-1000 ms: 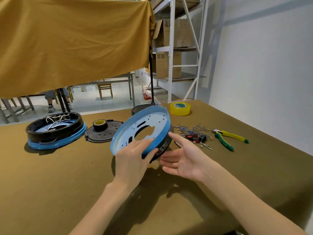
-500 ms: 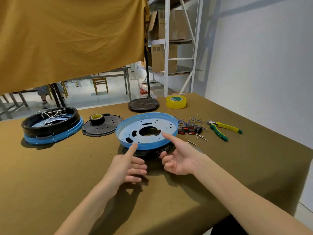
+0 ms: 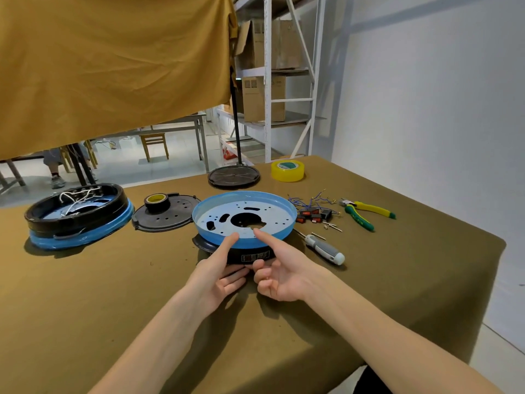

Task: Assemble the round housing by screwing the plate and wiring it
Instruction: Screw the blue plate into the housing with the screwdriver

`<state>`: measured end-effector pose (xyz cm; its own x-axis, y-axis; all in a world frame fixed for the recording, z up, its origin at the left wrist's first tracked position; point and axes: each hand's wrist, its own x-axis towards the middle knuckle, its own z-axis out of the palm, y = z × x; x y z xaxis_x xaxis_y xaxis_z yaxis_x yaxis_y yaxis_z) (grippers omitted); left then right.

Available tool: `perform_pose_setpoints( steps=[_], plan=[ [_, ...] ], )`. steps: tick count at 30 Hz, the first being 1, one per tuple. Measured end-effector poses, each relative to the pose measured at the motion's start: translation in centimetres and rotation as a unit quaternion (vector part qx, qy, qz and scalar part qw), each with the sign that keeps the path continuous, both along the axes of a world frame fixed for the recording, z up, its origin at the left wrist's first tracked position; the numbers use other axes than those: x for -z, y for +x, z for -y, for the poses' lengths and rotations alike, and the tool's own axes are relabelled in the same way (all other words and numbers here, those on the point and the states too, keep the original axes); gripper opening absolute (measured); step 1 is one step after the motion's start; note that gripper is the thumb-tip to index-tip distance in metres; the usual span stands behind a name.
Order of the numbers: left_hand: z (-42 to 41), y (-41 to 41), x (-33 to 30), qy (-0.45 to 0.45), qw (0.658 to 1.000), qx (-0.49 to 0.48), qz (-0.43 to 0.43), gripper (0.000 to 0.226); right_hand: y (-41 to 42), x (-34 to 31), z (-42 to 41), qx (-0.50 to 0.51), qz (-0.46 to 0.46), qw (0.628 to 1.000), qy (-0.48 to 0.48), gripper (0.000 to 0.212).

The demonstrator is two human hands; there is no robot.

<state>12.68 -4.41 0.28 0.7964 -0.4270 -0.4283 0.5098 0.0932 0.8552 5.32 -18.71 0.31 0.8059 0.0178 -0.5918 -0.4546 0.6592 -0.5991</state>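
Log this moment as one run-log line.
housing flat on table | left hand, right hand thumbs on near rim | screwdriver untouched

A workshop: storage shelving (image 3: 287,81) with cartons, pliers (image 3: 366,213) on the workbench (image 3: 113,294).

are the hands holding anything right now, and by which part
Neither has a firm grip. The left hand and right hand touch the near rim of the blue plate with their thumbs, fingers against the black housing below.
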Motion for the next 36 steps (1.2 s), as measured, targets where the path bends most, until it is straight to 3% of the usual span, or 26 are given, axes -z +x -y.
perform_pose_setpoints(
  steps=[4,10,14,16,19,20,22,25,31,36],
  plan=[
    [-0.7,1.0,0.3,0.008,1.0,0.022,0.0,0.087,0.3,0.3,0.1,-0.021,0.021,0.998,-0.057,0.072],
    [-1.3,1.9,0.8,-0.016,0.998,0.054,-0.002,0.1,0.5,-0.5,1.4,-0.099,0.015,0.964,-0.248,0.088],
    [-2.1,3.0,0.4,-0.048,0.996,0.063,-0.041,0.11,0.3,-2.3,4.5,-0.093,0.067,0.921,-0.373,0.048],
    [-2.4,3.4,0.2,-0.048,0.996,0.061,-0.046,0.113,0.6,-2.9,6.8,-0.003,0.098,0.874,-0.475,0.036],
    [-2.5,3.5,0.0,-0.047,0.996,0.053,-0.05,0.118,1.4,-2.2,10.5,0.13,0.049,0.726,-0.673,0.033],
    [-2.5,3.5,0.0,-0.038,0.997,0.053,-0.045,0.12,1.5,-1.6,11.7,0.158,0.017,0.682,-0.714,0.032],
    [-2.4,3.6,0.1,-0.018,0.998,0.059,-0.032,0.125,1.5,-0.3,13.5,0.141,-0.03,0.633,-0.76,0.024],
    [-2.3,3.9,0.2,-0.004,0.997,0.068,-0.028,0.121,1.8,1.3,14.2,0.034,-0.043,0.63,-0.775,0.017],
    [-3.1,4.2,-0.2,-0.035,0.993,0.047,-0.102,0.107,2.1,0.6,15.0,0.001,-0.035,0.632,-0.774,0.008],
    [-2.7,4.0,-0.9,-0.042,0.995,0.012,-0.095,0.093,2.1,-0.1,13.9,-0.018,-0.03,0.576,-0.817,0.009]
  ],
)
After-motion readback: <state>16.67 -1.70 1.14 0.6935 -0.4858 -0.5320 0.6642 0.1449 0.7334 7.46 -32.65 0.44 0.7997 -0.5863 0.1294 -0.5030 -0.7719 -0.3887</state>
